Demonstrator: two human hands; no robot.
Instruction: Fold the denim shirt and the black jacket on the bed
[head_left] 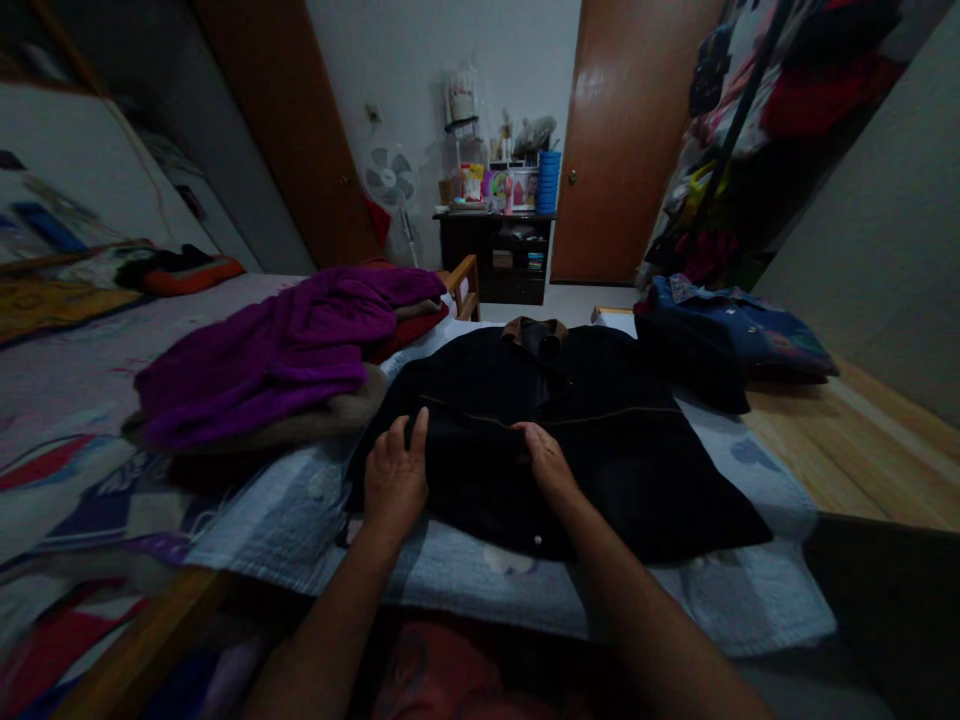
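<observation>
A black jacket point(630, 480) with a brown collar lies spread on a light blue cloth point(450, 585), its collar pointing away from me. My left hand point(397, 470) rests on the jacket's left part, fingers slightly spread. On the jacket's middle, near its front edge opening, my right hand point(547, 460) has its fingers together, gripping the black fabric below a brown seam line. A small round button shows near the jacket's bottom hem.
Purple clothing point(262, 360) lies piled on the left, beside a bed. Folded denim clothing point(750, 325) sits at the right. Farther back stand a dark shelf point(491, 260), a fan point(391, 177) and wooden doors point(634, 140). Clothes hang at the upper right.
</observation>
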